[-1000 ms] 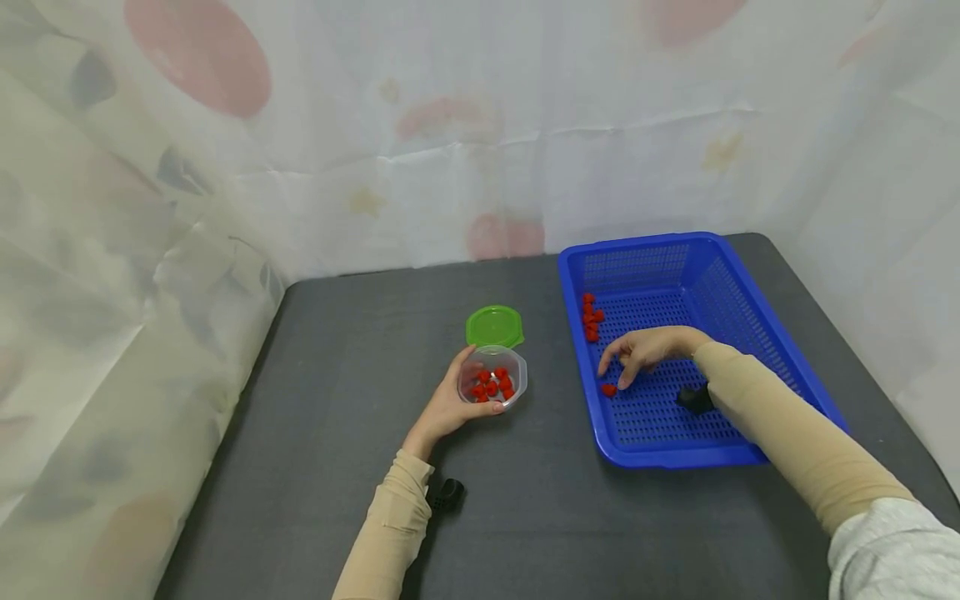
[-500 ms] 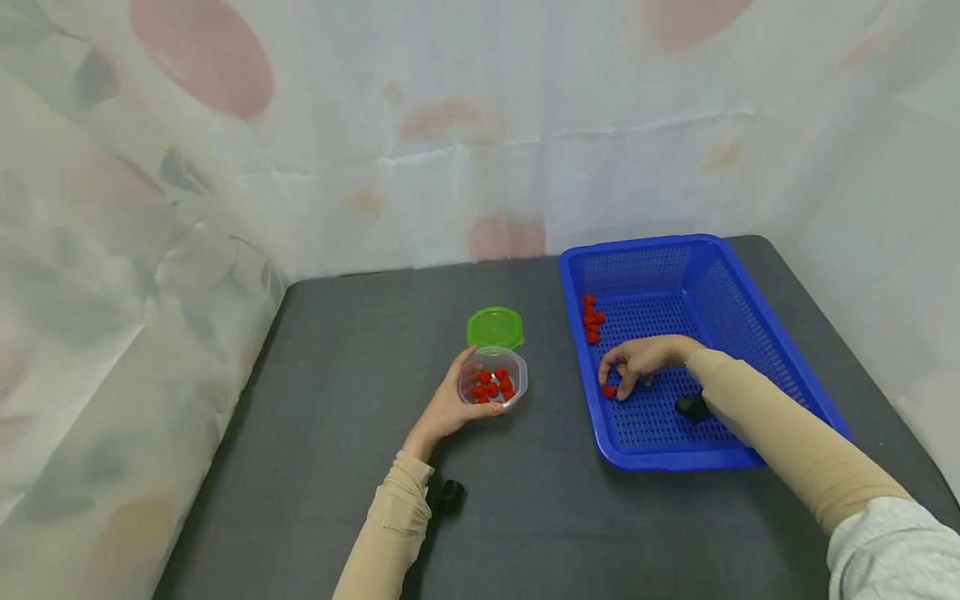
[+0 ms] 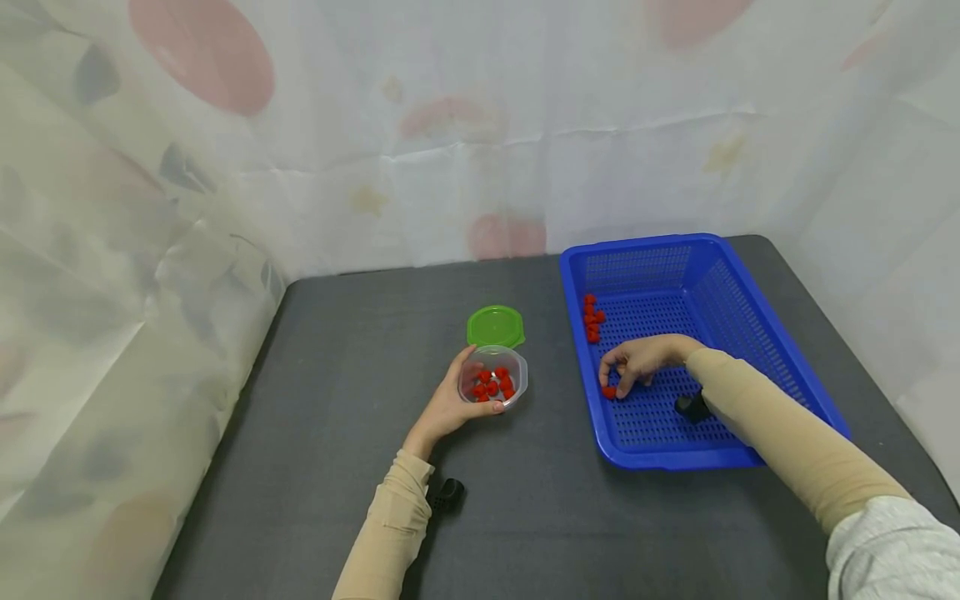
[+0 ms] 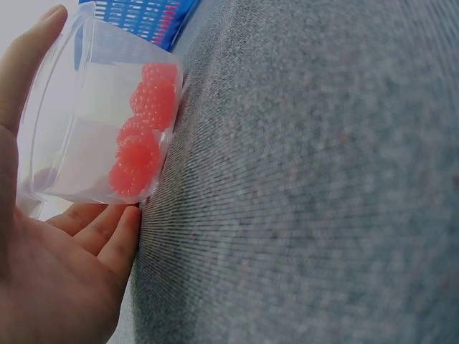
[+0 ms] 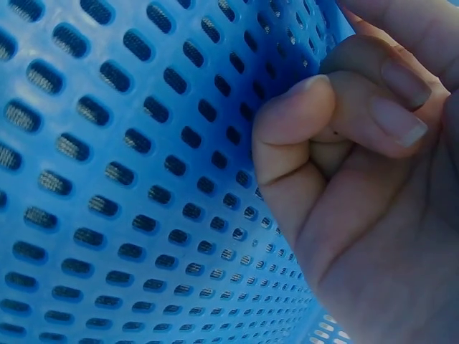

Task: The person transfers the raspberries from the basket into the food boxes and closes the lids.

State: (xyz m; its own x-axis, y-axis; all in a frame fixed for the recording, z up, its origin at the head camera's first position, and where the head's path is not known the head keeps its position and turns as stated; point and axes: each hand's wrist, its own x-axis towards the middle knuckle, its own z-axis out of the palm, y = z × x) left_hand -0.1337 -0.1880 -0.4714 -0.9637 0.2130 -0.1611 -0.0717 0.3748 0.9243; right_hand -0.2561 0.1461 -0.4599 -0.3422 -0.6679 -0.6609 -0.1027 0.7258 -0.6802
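at the dark table [image 3: 337,358], right fingers [image 3: 626,385] flank a red berry [image 3: 609,392].

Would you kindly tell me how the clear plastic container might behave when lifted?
The clear plastic container looks thin-walled, so probably light and slightly flexible. The raspberries lie low inside and would likely shift if tilted; with the green lid off, they might spill.

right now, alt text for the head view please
A left hand holds a clear container of red berries, a green lid beyond it. The right hand pinches a berry, other berries nearby, inside a blue basket on a dark table.
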